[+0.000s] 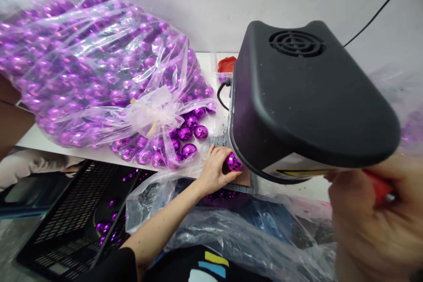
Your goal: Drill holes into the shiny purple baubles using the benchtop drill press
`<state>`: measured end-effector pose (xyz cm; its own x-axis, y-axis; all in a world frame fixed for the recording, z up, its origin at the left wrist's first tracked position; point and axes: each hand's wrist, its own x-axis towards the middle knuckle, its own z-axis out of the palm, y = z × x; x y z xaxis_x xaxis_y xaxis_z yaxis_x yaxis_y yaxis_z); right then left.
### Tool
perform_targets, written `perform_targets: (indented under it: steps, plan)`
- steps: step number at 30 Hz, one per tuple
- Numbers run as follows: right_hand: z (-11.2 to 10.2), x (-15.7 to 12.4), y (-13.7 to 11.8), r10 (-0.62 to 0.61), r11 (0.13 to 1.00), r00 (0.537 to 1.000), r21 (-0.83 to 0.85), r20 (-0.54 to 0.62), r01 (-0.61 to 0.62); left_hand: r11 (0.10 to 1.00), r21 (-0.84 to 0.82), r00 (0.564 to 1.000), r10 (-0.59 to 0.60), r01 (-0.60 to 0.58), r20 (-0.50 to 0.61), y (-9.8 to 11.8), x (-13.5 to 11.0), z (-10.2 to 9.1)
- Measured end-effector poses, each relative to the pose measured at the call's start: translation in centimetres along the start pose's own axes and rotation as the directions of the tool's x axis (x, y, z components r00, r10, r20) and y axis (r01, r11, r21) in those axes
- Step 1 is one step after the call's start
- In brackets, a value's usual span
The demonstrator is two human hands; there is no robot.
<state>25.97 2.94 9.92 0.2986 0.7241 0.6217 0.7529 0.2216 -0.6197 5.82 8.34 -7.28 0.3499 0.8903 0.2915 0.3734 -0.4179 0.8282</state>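
My left hand (214,168) pinches a shiny purple ball (234,162) and holds it under the front of a black machine (307,97), on the machine's grey base plate (220,142). My right hand (373,220), close to the camera and blurred, is closed around a red handle (380,187) at the machine's lower right side. A large clear plastic bag (89,70) full of the same purple balls lies on the white table (208,64) to the left, with several loose balls (191,132) spilling near its knotted mouth.
A black plastic crate (76,211) holding a few purple balls sits below the table edge at the left. Crumpled clear plastic (238,233) covers my lap. A red object (226,64) lies behind the machine. A black cable (380,9) runs up the wall.
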Motion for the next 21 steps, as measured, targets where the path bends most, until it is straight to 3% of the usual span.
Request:
perform_targets:
  steps: [2, 4, 7, 10, 16, 21]
  plan:
    - [-0.1, -1.6, 0.6, -0.063, 0.997, 0.998, -0.051, 0.002, 0.063, 1.000, 0.007, 1.000, 0.006, -0.006, -0.001, 0.1, 0.1, -0.1]
    - [0.0, -2.7, 1.3, -0.099, 0.995, 0.992, -0.027, 0.080, 0.101, 1.000, 0.016, 1.000, 0.004, -0.004, 0.002, 0.2, 0.1, -0.1]
    - [0.2, -3.8, 2.2, -0.089, 0.995, 0.979, 0.061, 0.185, 0.079, 1.000, 0.025, 1.000, 0.004, -0.005, 0.008, 0.1, 0.2, -0.1]
    - [0.3, -4.5, 2.6, -0.006, 0.999, 0.974, 0.049, 0.228, -0.005, 0.999, 0.030, 1.000, 0.022, -0.023, 0.012, 0.0, 0.2, 0.0]
    - [0.9, -5.3, 2.4, 0.050, 0.997, 0.980, 0.046, 0.194, -0.060, 0.997, 0.071, 0.999, 0.014, -0.016, 0.034, -0.1, 0.2, 0.1]
    - [2.1, -5.6, 2.7, 0.013, 0.995, 0.998, 0.103, 0.066, -0.020, 0.998, 0.051, 0.999, 0.032, -0.034, 0.031, -0.3, 0.1, 0.2]
